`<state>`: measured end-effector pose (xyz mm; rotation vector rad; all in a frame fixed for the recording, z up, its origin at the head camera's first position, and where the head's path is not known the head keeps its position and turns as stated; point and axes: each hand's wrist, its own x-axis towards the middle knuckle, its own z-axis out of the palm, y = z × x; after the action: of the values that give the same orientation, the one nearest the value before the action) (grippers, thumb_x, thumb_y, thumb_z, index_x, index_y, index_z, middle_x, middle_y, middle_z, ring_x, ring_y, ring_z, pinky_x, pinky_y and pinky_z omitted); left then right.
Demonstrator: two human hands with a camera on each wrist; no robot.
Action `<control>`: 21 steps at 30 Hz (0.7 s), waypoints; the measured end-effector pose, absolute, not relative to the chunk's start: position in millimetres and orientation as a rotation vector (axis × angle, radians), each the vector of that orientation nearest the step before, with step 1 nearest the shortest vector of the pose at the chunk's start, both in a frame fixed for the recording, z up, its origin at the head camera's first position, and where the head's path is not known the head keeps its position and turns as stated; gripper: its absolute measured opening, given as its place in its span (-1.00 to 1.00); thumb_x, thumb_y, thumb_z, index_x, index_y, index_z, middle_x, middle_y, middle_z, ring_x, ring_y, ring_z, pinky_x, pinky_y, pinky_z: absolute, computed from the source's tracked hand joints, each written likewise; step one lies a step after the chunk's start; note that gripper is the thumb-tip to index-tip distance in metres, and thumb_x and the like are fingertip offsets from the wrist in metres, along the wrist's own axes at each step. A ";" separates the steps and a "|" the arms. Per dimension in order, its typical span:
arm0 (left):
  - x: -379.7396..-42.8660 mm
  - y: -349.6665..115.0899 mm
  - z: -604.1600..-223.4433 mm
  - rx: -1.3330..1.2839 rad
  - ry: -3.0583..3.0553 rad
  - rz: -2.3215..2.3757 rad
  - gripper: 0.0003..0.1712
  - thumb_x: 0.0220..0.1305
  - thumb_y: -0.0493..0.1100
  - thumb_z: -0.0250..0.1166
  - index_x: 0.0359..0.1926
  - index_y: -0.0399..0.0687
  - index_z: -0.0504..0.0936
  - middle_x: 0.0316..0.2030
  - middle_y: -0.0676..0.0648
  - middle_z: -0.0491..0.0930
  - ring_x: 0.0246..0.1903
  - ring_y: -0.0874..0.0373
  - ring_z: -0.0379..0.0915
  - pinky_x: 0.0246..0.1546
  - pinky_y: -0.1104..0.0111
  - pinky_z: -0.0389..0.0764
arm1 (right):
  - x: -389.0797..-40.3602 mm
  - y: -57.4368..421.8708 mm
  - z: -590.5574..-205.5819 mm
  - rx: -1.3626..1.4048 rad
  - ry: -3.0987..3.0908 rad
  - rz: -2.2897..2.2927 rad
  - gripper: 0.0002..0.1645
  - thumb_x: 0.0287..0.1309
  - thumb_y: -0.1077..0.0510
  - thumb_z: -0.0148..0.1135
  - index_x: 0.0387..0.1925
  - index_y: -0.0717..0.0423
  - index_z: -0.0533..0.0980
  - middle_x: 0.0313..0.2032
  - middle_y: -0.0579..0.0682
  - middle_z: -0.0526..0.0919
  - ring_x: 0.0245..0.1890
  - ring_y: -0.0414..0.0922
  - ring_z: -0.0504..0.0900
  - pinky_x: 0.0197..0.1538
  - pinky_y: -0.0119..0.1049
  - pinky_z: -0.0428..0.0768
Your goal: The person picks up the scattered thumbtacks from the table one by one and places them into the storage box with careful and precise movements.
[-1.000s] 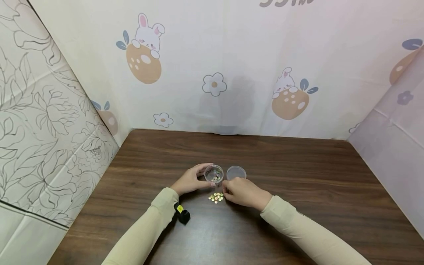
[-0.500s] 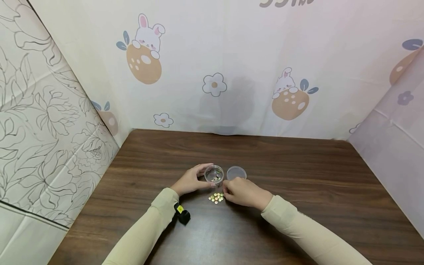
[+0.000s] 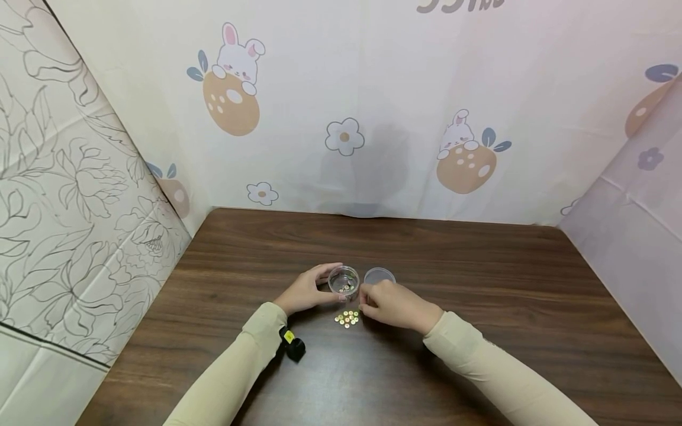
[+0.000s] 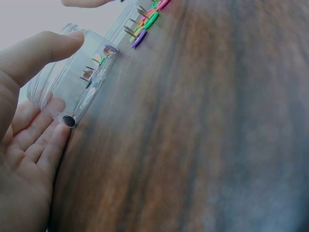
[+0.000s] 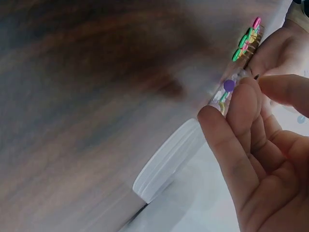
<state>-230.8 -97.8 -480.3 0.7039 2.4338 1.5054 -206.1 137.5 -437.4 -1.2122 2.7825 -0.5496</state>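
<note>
Thumbtacks point(image 3: 347, 320) lie in a small pile on the table point(image 3: 458, 260), near the clear cup point(image 3: 343, 273), which has more of them inside. The right hand point(image 3: 396, 305) has shifted slightly away from the pile, toward the lid point(image 3: 379, 273); its thumb and fingertip are together, seemingly pinching a tack whose dark pin point(image 5: 256, 76) shows, so that one appears clear of the pile. The left hand point(image 3: 309, 289) stays round the cup, thumb and fingers holding it.

Tacks point(image 3: 347, 320) and lid point(image 3: 379, 275) crowd the cup point(image 3: 343, 281); behind it, the table point(image 3: 341, 239) leaves passage.
</note>
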 end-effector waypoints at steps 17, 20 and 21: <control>-237.3 -98.5 -494.0 0.691 2.441 1.501 -0.10 -0.08 0.18 0.45 0.31 0.21 0.30 0.16 0.12 0.40 0.08 0.23 0.35 0.12 0.11 0.45 | -211.8 131.7 -421.8 -1.195 2.841 -0.691 -0.92 0.17 0.14 0.14 -0.43 -0.10 0.47 -0.64 -0.29 0.46 -0.67 -0.39 0.34 -0.61 -0.45 0.44; -236.7 -98.7 -492.7 0.682 2.433 1.503 -0.10 -0.08 0.16 0.45 0.31 0.23 0.30 0.16 0.13 0.41 0.08 0.23 0.34 0.12 0.12 0.45 | -214.1 129.0 -421.0 -1.177 2.840 -0.707 -0.93 0.17 0.15 0.12 -0.42 -0.08 0.47 -0.66 -0.29 0.48 -0.70 -0.40 0.34 -0.63 -0.46 0.44; -236.7 -98.7 -492.3 0.677 2.432 1.500 -0.11 -0.08 0.16 0.45 0.31 0.24 0.30 0.16 0.13 0.40 0.09 0.24 0.34 0.12 0.12 0.45 | -215.1 128.0 -421.0 -1.172 2.840 -0.713 -0.93 0.17 0.16 0.12 -0.42 -0.08 0.47 -0.66 -0.28 0.48 -0.71 -0.40 0.34 -0.64 -0.46 0.44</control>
<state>-236.7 -98.7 -492.3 0.6766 2.4323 1.5001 -215.1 128.0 -421.0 -1.1715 2.8398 -0.7126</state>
